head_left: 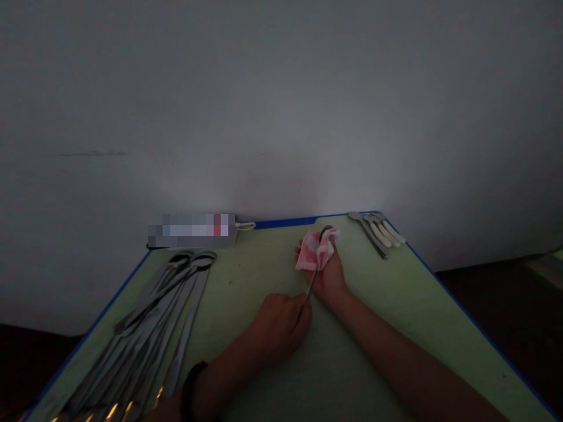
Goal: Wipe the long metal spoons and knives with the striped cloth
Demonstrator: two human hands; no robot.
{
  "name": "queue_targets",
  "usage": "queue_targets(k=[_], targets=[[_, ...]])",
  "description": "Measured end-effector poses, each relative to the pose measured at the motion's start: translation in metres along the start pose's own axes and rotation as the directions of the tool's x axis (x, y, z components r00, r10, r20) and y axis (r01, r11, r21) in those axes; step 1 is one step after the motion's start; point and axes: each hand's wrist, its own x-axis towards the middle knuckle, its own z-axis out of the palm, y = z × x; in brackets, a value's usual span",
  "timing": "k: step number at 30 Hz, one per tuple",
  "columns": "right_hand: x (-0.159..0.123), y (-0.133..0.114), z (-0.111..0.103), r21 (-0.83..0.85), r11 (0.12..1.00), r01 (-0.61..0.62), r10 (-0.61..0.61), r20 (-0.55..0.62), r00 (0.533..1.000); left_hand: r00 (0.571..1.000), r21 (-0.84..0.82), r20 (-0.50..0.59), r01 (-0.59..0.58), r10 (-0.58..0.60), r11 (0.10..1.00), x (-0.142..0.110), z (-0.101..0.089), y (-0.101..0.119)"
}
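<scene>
My left hand [281,325], with a dark band on its wrist, is closed round the handle of a metal spoon [311,285]. The spoon slants up and away over the middle of the table. At its far end, my right hand [332,278] lies palm up under a pink and white cloth [309,253] and grips it. The cloth is bunched around the spoon's head, of which only a dark curved edge shows. Part of my right fingers is hidden behind the cloth.
A pile of long-handled metal spoons [165,313] covers the left side of the light green, blue-edged table [250,264]. Several smaller spoons [373,234], some white-handled, lie at the back right. A blurred-out box [193,231] with a white loop stands at the back left, before the wall [281,117].
</scene>
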Motion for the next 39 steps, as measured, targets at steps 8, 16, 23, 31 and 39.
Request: queue_targets(k=[8, 16, 23, 31, 39], targets=[[-0.003, 0.008, -0.004, -0.228, 0.972, 0.063, -0.063, 0.008, 0.998, 1.000, -0.220, 0.008, 0.019, -0.018, 0.975, 0.001, 0.000, -0.009], [0.012, -0.014, -0.012, -0.226, 0.974, -0.007, 0.039, 0.136, 0.990, 0.991, -0.778, 0.086, 0.129, -0.099, 0.615, -0.001, -0.005, -0.008], [0.018, -0.041, -0.027, -0.256, 0.966, 0.019, 0.056, 0.280, 0.958, 0.982, -0.781, 0.135, 0.188, -0.132, 0.595, 0.002, -0.010, -0.010], [0.021, -0.042, -0.032, -0.295, 0.953, 0.073, 0.013, 0.278, 0.960, 0.985, -0.721, 0.128, 0.170, -0.112, 0.671, -0.001, -0.009, -0.011], [0.023, -0.035, -0.031, -0.347, 0.933, 0.094, -0.030, 0.186, 0.982, 0.990, -0.701, 0.105, 0.144, -0.099, 0.698, 0.000, -0.013, -0.007]])
